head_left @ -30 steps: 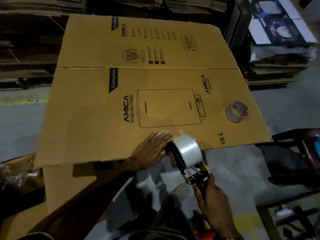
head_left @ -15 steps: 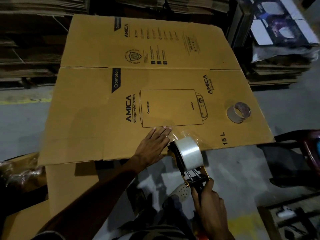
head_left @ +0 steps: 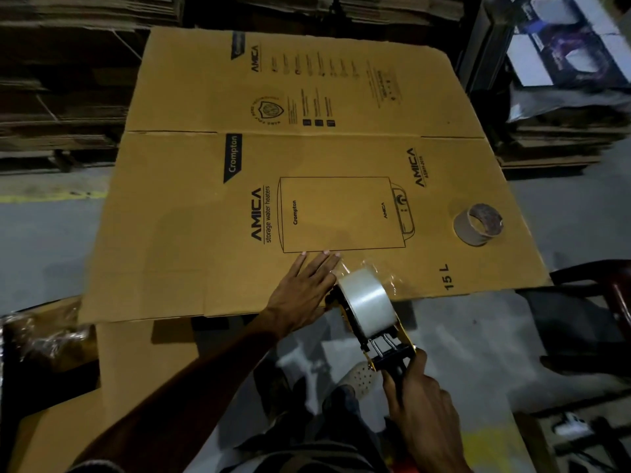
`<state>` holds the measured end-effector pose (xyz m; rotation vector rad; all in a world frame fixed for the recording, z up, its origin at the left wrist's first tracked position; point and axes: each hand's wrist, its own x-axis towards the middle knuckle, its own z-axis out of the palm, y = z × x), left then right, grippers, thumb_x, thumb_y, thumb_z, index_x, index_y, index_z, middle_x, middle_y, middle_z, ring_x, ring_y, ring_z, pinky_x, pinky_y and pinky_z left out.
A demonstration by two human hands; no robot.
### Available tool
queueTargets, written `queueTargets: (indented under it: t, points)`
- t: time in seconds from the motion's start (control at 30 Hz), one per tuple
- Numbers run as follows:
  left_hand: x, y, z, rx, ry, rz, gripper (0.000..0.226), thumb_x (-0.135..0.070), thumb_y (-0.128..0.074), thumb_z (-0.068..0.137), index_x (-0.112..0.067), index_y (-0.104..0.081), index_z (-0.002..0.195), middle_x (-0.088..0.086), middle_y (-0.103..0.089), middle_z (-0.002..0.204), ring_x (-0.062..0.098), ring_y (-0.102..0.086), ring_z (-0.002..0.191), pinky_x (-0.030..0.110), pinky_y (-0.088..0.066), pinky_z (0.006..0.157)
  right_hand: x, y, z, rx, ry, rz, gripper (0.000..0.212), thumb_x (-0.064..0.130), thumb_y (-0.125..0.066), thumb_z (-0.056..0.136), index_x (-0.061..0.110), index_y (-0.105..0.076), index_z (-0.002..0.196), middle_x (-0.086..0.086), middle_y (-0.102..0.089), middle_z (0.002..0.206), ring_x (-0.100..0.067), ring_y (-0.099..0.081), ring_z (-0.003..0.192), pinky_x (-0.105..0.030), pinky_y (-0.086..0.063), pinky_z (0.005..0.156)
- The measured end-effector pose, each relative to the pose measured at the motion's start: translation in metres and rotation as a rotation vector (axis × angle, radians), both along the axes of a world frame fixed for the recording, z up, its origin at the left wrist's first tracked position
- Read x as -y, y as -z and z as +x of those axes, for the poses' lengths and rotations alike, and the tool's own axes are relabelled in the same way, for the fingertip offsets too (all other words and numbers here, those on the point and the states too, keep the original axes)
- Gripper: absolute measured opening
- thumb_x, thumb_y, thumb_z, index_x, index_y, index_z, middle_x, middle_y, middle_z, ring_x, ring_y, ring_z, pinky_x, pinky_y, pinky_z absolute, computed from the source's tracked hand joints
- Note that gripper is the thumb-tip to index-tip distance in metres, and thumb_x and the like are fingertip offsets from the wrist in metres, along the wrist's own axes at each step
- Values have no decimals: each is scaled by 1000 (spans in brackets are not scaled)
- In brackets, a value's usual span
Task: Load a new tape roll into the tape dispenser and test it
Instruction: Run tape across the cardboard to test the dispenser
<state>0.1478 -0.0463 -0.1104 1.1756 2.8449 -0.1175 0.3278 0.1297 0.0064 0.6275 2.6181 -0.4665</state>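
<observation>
The right hand [head_left: 421, 402] grips the handle of the light, rigid tape dispenser [head_left: 367, 317] at the flattened carton's [head_left: 205, 233] near edge, while the left hand [head_left: 302, 288], fingers straight, presses what seems a thin, clingy tape end flat.

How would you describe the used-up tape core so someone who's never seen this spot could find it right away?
Start at the big flattened cardboard box printed with a water heater drawing. Go to its right side, above the "15 L" mark, where the empty tape core lies alone. It is a bare brown ring, unlike the full clear tape roll mounted in the tape dispenser at the near edge.
</observation>
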Motion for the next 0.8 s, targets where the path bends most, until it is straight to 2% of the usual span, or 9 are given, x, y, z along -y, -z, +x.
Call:
queueTargets:
  t: [0.1,0.27,0.43,0.6,0.8]
  points:
    - [0,1,0,0,-3,13,81,-61,-44,91,-11,-26,151,11,5,165,28,3,152,55,-13,119,-2,-9,-5,21,-31,11,41,54,-35,99,25,-19,123,-8,-66,115,-34,-62,105,-38,-46,80]
    - [0,2,-1,11,-11,39,78,-66,-39,92,-11,-33,147,11,3,165,28,2,152,56,-14,118,0,-3,-2,59,7,5,43,54,-35,99,24,-17,123,-9,-67,115,-35,-63,105,-37,-46,83]
    - [0,3,0,0,4,79,66,-62,-42,92,-10,-37,132,11,2,165,28,1,152,57,-13,118,-2,5,4,65,26,-16,44,53,-37,97,24,-15,122,-9,-68,113,-36,-64,103,-39,-47,83]
    - [0,4,-1,-2,3,77,70,-63,-38,93,-9,-40,137,11,2,165,28,2,152,56,-9,120,3,5,6,62,41,-15,49,52,-37,99,20,-16,130,-9,-67,116,-35,-63,107,-38,-48,87]
    - [1,3,0,-1,15,88,65,-61,-36,93,-9,-43,132,11,-1,165,28,1,152,57,-11,119,9,11,12,47,96,-39,49,53,-38,97,22,-16,128,-10,-69,109,-36,-64,102,-40,-48,83]
